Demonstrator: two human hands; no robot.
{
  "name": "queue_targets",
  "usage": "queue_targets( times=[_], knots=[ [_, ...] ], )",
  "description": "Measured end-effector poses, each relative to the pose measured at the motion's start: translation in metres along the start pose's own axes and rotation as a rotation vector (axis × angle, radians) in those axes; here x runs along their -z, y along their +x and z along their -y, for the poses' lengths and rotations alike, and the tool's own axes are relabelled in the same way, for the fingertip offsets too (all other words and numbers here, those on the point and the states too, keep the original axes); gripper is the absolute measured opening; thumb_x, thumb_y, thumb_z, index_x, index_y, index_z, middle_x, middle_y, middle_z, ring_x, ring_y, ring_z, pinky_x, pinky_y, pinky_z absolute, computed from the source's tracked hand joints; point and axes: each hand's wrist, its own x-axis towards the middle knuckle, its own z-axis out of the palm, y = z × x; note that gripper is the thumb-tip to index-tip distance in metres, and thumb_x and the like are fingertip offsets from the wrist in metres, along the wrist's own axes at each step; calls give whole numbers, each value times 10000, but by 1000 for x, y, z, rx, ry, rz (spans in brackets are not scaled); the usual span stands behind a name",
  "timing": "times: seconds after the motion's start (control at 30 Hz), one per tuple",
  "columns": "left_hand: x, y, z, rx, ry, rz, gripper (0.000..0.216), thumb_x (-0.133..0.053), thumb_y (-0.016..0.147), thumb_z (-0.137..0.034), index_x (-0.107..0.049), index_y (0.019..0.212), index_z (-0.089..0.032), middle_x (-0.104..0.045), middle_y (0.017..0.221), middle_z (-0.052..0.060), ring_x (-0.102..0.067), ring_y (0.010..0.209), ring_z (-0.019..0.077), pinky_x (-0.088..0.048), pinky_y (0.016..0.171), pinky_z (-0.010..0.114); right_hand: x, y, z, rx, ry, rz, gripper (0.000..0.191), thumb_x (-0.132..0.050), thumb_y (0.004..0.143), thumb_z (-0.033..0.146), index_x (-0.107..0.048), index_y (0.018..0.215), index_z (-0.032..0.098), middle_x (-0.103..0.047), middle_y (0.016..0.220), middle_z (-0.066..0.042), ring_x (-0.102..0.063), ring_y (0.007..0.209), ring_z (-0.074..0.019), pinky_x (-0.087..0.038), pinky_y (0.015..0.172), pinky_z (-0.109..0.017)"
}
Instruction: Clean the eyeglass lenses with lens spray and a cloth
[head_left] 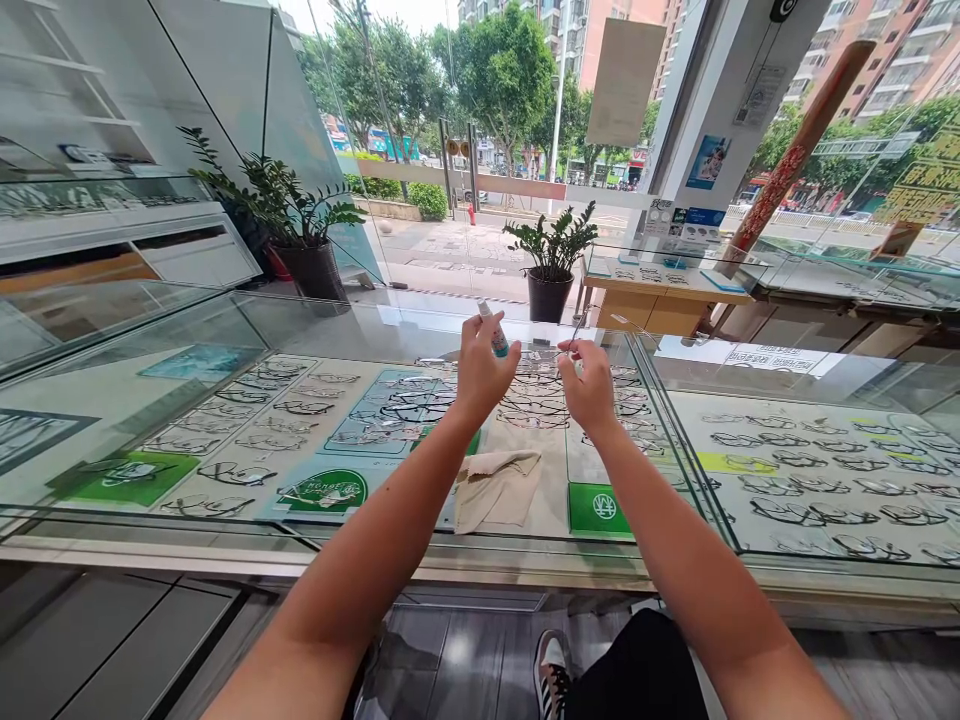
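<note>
My left hand [481, 368] is closed around a small spray bottle [499, 343] with a white top and bluish liquid, held tilted above the glass counter. To its right, my right hand [589, 388] pinches a pair of thin-framed eyeglasses [579, 325]; the fingers hide part of the frame. A gap separates the bottle from the eyeglasses. On the glass top between my forearms lies a crumpled beige cloth [498, 490], touched by neither hand.
Under the glass of the display counter [420, 562] lie rows of eyeglasses [799, 459] and green cards [602, 508]. Beyond the counter stand two potted plants [549, 292] and a wooden table [660, 308], before large windows onto a street. A raised metal-edged seam [686, 450] divides the counter at right.
</note>
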Motion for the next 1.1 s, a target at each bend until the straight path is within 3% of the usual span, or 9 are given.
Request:
queue_targets(
  times=[0.13,0.27,0.37,0.43,0.5,0.57,0.67,0.83,1.1],
  knots=[
    [-1,0,-2,-140,-284,-63,467,-608,1059,-265,-627,1525,-237,-605,1478,175,-730,1140,256,-643,973,422,-1,-1,0,0,0,6,272,-561,1007,401,-743,1112,228,-817,1185,-136,-684,1078,-319,-562,1029,-529],
    [-1,-2,-12,-21,-525,-33,678,-647,1051,-283,-436,1695,-313,-696,1402,140,-695,859,167,-596,740,307,-1,-1,1,-8,3,15,282,-562,999,399,-747,1116,221,-815,1187,-144,-687,1093,-324,-567,1021,-528],
    [2,0,-18,197,-718,23,694,-764,962,-316,-510,1606,-271,-739,977,24,-540,603,118,-457,551,249,-1,-1,1,-10,1,19,284,-562,996,398,-750,1113,221,-818,1184,-146,-687,1091,-327,-564,1024,-536],
    [5,3,-20,337,-828,99,429,-833,897,-376,-684,1264,-210,-592,699,-53,-430,500,98,-349,472,237,-1,-1,1,-13,-4,22,285,-559,995,398,-750,1114,222,-821,1189,-146,-685,1080,-329,-561,1024,-545],
    [7,5,-22,435,-912,201,354,-886,848,-460,-640,867,-206,-466,588,-75,-364,457,75,-293,444,236,-1,-1,1,-15,-5,29,289,-556,994,398,-748,1116,221,-822,1197,-149,-684,1076,-330,-560,1025,-549],
    [9,7,-25,497,-998,298,518,-913,825,-551,-539,703,-214,-430,569,-71,-356,451,61,-307,451,232,-1,-1,1,-13,0,37,294,-554,994,402,-749,1118,221,-820,1201,-150,-685,1088,-333,-563,1023,-546],
    [14,10,-29,571,-1139,412,627,-842,874,-722,-545,666,-210,-411,563,-58,-392,464,72,-367,480,231,0,-1,1,-12,9,45,294,-556,993,405,-749,1119,223,-817,1189,-149,-688,1104,-337,-568,1020,-539],
    [26,14,-34,692,-1306,475,809,-536,974,-941,-488,602,-225,-420,567,-14,-452,508,119,-415,489,257,-1,-1,1,-10,16,40,276,-565,992,389,-750,1113,224,-814,1193,-148,-691,1099,-332,-572,1017,-528],
    [31,15,-31,777,-1450,560,854,-532,929,-991,-414,555,-233,-420,565,0,-454,551,145,-431,505,281,0,1,4,-22,104,79,253,-576,989,394,-763,1065,242,-836,1159,-107,-699,1069,-300,-573,1011,-487]
  ],
)
